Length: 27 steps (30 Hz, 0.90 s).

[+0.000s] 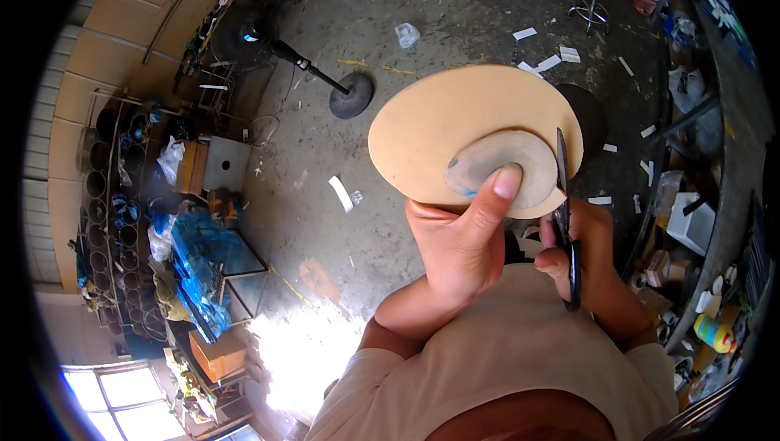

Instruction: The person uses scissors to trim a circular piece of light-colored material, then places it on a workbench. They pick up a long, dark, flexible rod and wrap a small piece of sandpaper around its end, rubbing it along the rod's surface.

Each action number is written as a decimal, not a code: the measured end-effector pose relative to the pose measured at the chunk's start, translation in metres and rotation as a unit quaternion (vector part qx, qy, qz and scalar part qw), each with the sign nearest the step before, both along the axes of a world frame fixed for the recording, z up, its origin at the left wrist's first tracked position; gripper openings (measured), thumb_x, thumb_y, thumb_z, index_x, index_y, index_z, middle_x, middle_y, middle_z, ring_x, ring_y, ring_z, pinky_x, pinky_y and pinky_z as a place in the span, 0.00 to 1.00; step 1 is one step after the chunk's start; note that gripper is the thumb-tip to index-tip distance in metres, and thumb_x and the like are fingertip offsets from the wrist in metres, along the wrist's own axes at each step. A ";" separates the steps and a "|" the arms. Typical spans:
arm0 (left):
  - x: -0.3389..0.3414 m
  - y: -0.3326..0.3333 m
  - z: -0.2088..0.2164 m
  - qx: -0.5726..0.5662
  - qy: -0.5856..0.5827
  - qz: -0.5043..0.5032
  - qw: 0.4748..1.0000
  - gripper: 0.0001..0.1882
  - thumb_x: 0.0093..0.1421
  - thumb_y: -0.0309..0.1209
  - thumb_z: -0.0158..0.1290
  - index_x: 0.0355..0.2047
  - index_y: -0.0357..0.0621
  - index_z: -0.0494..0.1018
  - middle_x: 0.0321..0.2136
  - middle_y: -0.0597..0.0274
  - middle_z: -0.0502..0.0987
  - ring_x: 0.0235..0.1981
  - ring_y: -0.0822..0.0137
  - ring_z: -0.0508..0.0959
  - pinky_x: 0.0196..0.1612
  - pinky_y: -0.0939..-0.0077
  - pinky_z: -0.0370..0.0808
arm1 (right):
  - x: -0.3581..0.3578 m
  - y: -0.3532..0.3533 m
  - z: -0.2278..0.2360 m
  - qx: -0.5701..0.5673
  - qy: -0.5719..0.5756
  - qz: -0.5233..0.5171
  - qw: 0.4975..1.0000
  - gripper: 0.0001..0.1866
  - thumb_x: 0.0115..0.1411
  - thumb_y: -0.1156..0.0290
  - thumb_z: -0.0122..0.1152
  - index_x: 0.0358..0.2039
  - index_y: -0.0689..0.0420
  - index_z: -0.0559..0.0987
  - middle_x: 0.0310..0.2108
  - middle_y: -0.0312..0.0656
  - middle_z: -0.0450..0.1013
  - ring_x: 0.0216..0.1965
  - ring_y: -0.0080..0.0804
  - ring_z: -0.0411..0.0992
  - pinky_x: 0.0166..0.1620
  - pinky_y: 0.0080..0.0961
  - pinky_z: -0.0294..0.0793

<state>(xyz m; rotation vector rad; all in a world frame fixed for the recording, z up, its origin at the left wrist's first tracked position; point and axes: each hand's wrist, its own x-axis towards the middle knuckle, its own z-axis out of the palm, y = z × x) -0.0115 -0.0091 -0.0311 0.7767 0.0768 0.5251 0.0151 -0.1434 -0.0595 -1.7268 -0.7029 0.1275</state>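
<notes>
My left hand (467, 238) grips a large tan oval sheet (431, 128), thumb on top and fingers hidden beneath. Under that thumb a smaller grey oval disc (508, 153) lies flat on the sheet, near its right edge. My right hand (581, 238) is closed around the handles of black scissors (572, 258). Their blades point away from me and lie along the sheet's right side, beside the grey disc. A small corner of the sheet sticks out at the blades, where the edge looks cut. Whether the blades are fully together cannot be made out.
A black pedestal fan (351, 96) stands on the concrete floor ahead to the left. White scraps (548, 62) and a plastic bag (407, 34) litter the floor. Tube racks (97, 222) and blue plastic sheeting (199, 258) line the left; a cluttered bench (719, 222) runs along the right.
</notes>
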 end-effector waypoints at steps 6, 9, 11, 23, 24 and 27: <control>-0.001 -0.001 0.002 0.006 -0.022 0.004 1.000 0.22 0.51 0.20 0.59 0.47 0.34 0.67 0.41 0.54 0.75 0.41 0.65 0.76 0.46 0.69 0.73 | 0.002 -0.006 0.003 -0.031 -0.031 -0.005 0.999 0.31 0.42 0.44 0.69 0.15 0.58 0.64 0.10 0.40 0.60 0.11 0.39 0.62 0.17 0.29 0.60; 0.000 0.001 0.001 0.005 -0.016 -0.005 1.000 0.22 0.51 0.20 0.59 0.47 0.34 0.67 0.41 0.54 0.75 0.41 0.65 0.76 0.46 0.69 0.73 | 0.002 -0.007 0.002 -0.036 -0.040 -0.004 0.999 0.31 0.42 0.45 0.70 0.15 0.58 0.64 0.11 0.41 0.60 0.11 0.40 0.62 0.17 0.30 0.60; 0.000 0.002 0.000 -0.001 -0.008 -0.011 1.000 0.22 0.51 0.19 0.59 0.47 0.34 0.67 0.41 0.54 0.75 0.41 0.65 0.76 0.46 0.70 0.73 | 0.003 -0.008 0.004 -0.046 -0.047 -0.001 0.998 0.31 0.41 0.46 0.70 0.14 0.58 0.63 0.11 0.41 0.59 0.12 0.40 0.62 0.17 0.30 0.59; -0.003 0.007 0.003 0.080 0.051 -0.011 0.995 0.31 0.49 0.32 0.62 0.52 0.39 0.63 0.42 0.57 0.73 0.44 0.64 0.74 0.49 0.68 0.71 | 0.005 -0.019 0.005 -0.066 -0.065 0.006 0.996 0.33 0.36 0.45 0.73 0.14 0.57 0.62 0.12 0.38 0.57 0.11 0.35 0.57 0.17 0.27 0.56; -0.005 0.007 0.006 0.078 0.051 -0.017 0.995 0.31 0.49 0.31 0.62 0.52 0.39 0.63 0.42 0.57 0.73 0.44 0.65 0.74 0.49 0.69 0.71 | 0.006 -0.020 0.007 -0.065 -0.047 0.007 0.997 0.33 0.34 0.43 0.73 0.15 0.57 0.63 0.12 0.38 0.58 0.12 0.34 0.57 0.17 0.27 0.56; -0.008 0.010 0.012 0.074 0.050 -0.034 0.995 0.31 0.48 0.30 0.62 0.51 0.38 0.63 0.42 0.58 0.73 0.44 0.65 0.74 0.49 0.70 0.70 | 0.012 -0.024 0.014 -0.074 -0.013 0.016 0.997 0.36 0.29 0.40 0.73 0.18 0.58 0.65 0.13 0.37 0.59 0.13 0.32 0.59 0.19 0.27 0.58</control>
